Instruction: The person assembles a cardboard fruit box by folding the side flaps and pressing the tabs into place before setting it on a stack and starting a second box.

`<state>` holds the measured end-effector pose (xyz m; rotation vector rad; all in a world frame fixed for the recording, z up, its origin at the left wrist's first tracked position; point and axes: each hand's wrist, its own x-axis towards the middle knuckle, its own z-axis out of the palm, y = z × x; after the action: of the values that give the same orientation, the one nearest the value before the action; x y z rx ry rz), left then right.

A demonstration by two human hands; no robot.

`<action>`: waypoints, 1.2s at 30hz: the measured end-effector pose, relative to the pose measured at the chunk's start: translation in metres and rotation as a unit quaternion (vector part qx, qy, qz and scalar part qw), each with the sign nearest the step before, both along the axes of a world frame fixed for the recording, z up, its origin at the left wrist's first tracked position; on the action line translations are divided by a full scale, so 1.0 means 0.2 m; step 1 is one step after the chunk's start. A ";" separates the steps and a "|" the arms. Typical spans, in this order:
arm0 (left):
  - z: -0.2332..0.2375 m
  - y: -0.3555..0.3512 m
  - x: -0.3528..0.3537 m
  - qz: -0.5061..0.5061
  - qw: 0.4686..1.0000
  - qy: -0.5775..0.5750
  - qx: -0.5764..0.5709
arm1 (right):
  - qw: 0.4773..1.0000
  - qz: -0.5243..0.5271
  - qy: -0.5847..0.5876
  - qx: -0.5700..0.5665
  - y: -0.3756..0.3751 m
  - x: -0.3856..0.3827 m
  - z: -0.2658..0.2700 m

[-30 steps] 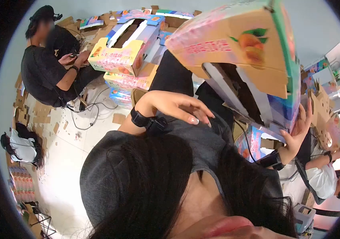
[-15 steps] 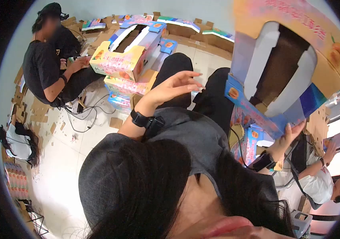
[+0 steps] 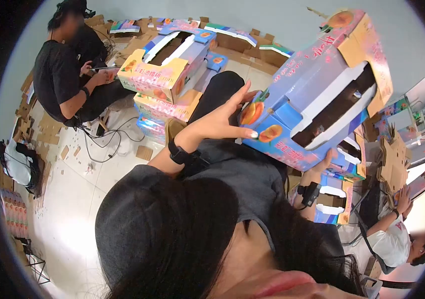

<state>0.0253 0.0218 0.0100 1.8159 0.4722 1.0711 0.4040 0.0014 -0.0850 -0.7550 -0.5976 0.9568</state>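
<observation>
A printed cardboard fruit box (image 3: 292,117), pink, blue and yellow with peach pictures, is tilted in the air in front of me. Its top has a long cut-out with white flaps, and the inside looks dark. My left hand (image 3: 222,117) is at the box's left end, thumb on the blue panel and fingers over the far edge. From below, my right hand (image 3: 320,168) holds the lower right side, its fingers partly hidden by the box. Similar boxes (image 3: 337,194) stand beneath, by my right arm.
Stacked boxes (image 3: 165,79) stand ahead to the left. A person in black (image 3: 63,74) sits beyond them; a person in white (image 3: 389,239) handles a printed sheet at the right. Cables (image 3: 110,144) and cardboard scraps (image 3: 144,152) lie on the floor. Cardboard lines the wall.
The box has come lower and leftward and turned, its blue end now toward my left hand. My left hand, free before, has reached right onto that end. My right hand has moved left with the box.
</observation>
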 end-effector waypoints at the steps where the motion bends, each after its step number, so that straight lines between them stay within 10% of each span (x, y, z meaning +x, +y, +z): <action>1: 0.00 -0.01 0.02 0.003 1.000 -0.007 -0.001 | 1.000 0.010 0.010 0.000 0.05 0.08 -0.11; 31: -0.09 0.00 0.08 0.006 0.989 -0.116 -0.094 | 0.958 0.276 0.051 0.050 -0.06 0.29 -0.24; 36: -0.08 -0.01 0.09 -0.017 0.976 -0.164 -0.143 | 0.960 0.185 -0.168 -0.125 -0.21 0.09 0.08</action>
<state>0.0441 0.0203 -0.0051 1.3610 0.3714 1.1857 0.4214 -0.0397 -0.0689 -1.0684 -0.9490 1.2756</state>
